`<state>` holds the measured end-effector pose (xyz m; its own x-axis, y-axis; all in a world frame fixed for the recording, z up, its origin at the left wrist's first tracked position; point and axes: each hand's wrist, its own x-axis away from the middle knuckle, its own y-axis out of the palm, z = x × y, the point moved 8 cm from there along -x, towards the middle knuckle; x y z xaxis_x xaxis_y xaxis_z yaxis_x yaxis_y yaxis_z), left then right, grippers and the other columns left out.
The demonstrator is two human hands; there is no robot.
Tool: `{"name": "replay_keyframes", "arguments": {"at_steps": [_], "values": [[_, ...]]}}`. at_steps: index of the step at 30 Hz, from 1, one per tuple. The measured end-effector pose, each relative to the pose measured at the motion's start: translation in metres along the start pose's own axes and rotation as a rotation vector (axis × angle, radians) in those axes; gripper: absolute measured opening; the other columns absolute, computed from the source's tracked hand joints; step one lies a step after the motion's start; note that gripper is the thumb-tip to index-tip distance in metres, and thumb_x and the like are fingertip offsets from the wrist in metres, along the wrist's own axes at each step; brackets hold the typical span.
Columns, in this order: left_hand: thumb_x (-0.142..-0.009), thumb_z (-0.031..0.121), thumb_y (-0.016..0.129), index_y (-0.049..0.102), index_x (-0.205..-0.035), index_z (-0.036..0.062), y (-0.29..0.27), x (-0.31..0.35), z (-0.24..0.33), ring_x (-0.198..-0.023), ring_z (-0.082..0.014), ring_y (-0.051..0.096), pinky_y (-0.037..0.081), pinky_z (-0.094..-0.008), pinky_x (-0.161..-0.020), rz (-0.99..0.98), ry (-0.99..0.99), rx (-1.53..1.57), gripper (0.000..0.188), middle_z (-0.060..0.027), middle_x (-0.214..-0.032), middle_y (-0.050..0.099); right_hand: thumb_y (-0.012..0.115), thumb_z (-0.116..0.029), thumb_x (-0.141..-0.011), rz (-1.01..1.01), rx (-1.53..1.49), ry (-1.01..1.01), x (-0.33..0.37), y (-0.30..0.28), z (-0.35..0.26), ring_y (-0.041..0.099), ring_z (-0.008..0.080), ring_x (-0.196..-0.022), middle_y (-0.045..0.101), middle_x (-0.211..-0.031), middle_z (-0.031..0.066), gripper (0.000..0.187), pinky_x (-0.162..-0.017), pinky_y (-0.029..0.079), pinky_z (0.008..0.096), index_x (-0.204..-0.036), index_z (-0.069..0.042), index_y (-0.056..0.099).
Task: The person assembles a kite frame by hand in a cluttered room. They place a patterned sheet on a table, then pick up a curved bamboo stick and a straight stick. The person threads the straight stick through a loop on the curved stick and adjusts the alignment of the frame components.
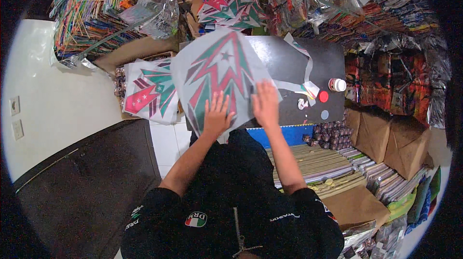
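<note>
A large whitish, see-through paper sheet (226, 56) with a red and green pointed star pattern lies in front of me, over the left part of the dark table. Resting flat near its lower edge, my left hand (218, 117) has its fingers spread. My right hand (266, 105) is at the sheet's right edge, fingers stretched out and slightly blurred. Left of this sheet, more patterned sheets (150, 90) lie on a cardboard box. To the right on the table (279, 52) is a cut paper strip (308, 68).
A white jar (336, 85), a red lid (323, 96) and a crumpled scrap (302, 104) stand on the table's right. Behind it, a carton holds patterned pieces (231, 11). Stacked bundles (96, 18) surround the table. Small dark boxes (333, 135) and paper stacks (313, 165) lie at right.
</note>
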<state>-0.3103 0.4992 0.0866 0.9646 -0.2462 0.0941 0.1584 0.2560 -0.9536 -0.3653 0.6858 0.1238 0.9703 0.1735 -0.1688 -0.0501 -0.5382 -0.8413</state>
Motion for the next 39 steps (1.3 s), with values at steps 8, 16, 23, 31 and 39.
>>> {"name": "replay_keyframes", "arguments": {"at_steps": [8,16,23,31,39], "values": [[-0.096,0.04,0.059,0.04,-0.154,0.0109,0.009,-0.002,0.032,-0.151,-0.0397,0.025,0.024,-0.0599,-0.118,-0.048,0.098,0.188,0.068,-0.0196,-0.163,0.027,0.049,-0.056,-0.098,-0.171,0.256,-0.013,-0.011,0.051,0.018,0.022,0.036,-0.153,0.025,-0.166,0.011,0.067,-0.122,0.014,0.0586,-0.158,-0.03,0.035],[-0.092,0.047,0.063,0.037,-0.157,0.0214,0.013,0.042,0.006,-0.151,-0.0358,0.026,0.023,-0.0598,-0.118,-0.065,0.122,0.016,0.074,-0.0136,-0.164,0.027,0.049,-0.06,-0.097,-0.29,0.272,-0.144,-0.022,0.05,0.031,0.016,0.0341,-0.155,0.022,-0.168,0.0085,0.069,-0.124,0.011,0.0574,-0.158,-0.031,0.034],[-0.092,0.05,0.063,0.037,-0.157,0.0246,0.014,0.053,0.007,-0.151,-0.0344,0.026,0.022,-0.0589,-0.119,-0.051,0.096,0.007,0.074,-0.0116,-0.164,0.027,0.05,-0.059,-0.096,-0.258,0.26,-0.152,-0.025,0.044,0.027,0.019,0.0351,-0.153,0.024,-0.167,0.0097,0.068,-0.123,0.012,0.0578,-0.157,-0.032,0.037],[-0.092,0.054,0.061,0.042,-0.155,0.0274,0.012,0.054,0.007,-0.151,-0.0354,0.024,0.024,-0.0592,-0.118,-0.024,0.095,0.0,0.07,-0.01,-0.165,0.027,0.048,-0.059,-0.098,-0.248,0.292,-0.145,-0.017,0.044,0.019,0.02,0.0366,-0.153,0.026,-0.166,0.0106,0.065,-0.123,0.012,0.0578,-0.157,-0.033,0.038],[-0.09,0.052,0.063,0.042,-0.154,0.0283,-0.001,0.072,-0.008,-0.151,-0.0356,0.024,0.026,-0.0598,-0.117,-0.101,0.171,-0.015,0.071,-0.0094,-0.164,0.028,0.048,-0.061,-0.097,-0.226,0.313,-0.11,-0.017,0.046,0.018,0.02,0.0341,-0.154,0.024,-0.167,0.01,0.067,-0.123,0.012,0.057,-0.157,-0.034,0.036]]}}
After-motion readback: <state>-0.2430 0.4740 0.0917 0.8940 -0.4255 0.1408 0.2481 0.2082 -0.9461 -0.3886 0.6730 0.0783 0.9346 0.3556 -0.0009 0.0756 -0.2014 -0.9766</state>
